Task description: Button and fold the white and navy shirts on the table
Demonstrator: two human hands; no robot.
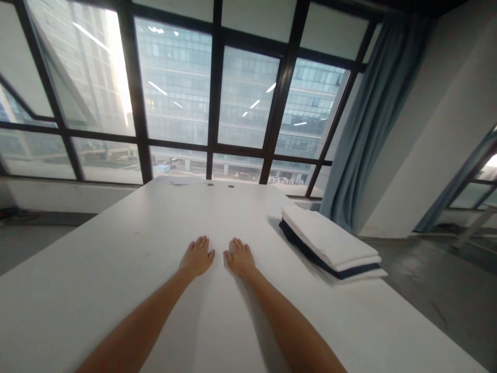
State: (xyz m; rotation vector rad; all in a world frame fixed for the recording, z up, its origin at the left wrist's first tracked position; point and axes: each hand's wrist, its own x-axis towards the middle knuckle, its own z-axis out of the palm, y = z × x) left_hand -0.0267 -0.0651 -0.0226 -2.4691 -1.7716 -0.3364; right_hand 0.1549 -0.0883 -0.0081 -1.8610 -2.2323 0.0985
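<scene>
Both the left hand (199,257) and right hand (239,257) lie flat, fingers spread, on the long white table (116,269). The stack of folded white and navy cloths (330,241) sits apart, to the right of the right hand and slightly farther away.

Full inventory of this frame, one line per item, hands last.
table: 1, white, fills the foreground, runs to the window
folded cloths: 1 stack, white with a dark navy layer, table's right edge, apart from both hands
small round marks: 2, dark, far end of table; too small to identify
window: 1 wall, black frames, behind the table
curtain: 1, grey-blue, right of the window
floor: grey, both sides of the table
left hand: 1, flat on the table, palm down, empty
right hand: 1, flat beside it, empty
</scene>
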